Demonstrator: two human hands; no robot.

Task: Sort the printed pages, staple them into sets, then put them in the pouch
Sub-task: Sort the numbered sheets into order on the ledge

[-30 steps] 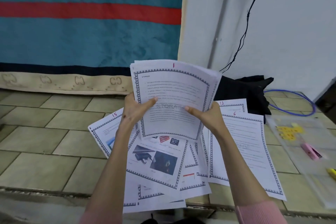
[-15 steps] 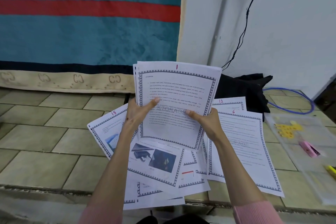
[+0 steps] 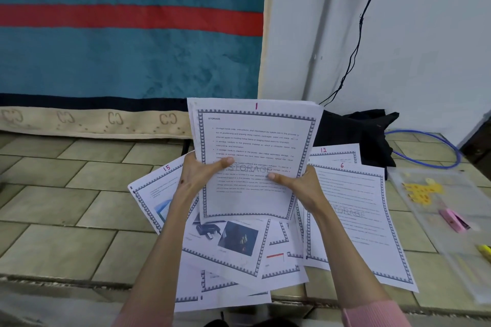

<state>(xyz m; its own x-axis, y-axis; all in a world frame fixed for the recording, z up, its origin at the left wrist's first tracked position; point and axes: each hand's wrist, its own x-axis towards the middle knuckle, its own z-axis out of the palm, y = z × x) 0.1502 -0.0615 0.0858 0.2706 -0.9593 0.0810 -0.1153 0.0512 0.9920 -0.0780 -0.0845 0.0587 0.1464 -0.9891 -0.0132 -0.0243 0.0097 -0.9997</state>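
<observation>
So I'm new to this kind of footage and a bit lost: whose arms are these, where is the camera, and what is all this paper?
There is no machine here. A camera worn on a person's head looks down at their own two hands. The left hand and right hand together grip a stack of printed pages, its top sheet numbered 1. More pages lie spread on the tiled surface below, including ones numbered 15, 12 and 6. At right lies a clear pouch beside a pink stapler.
</observation>
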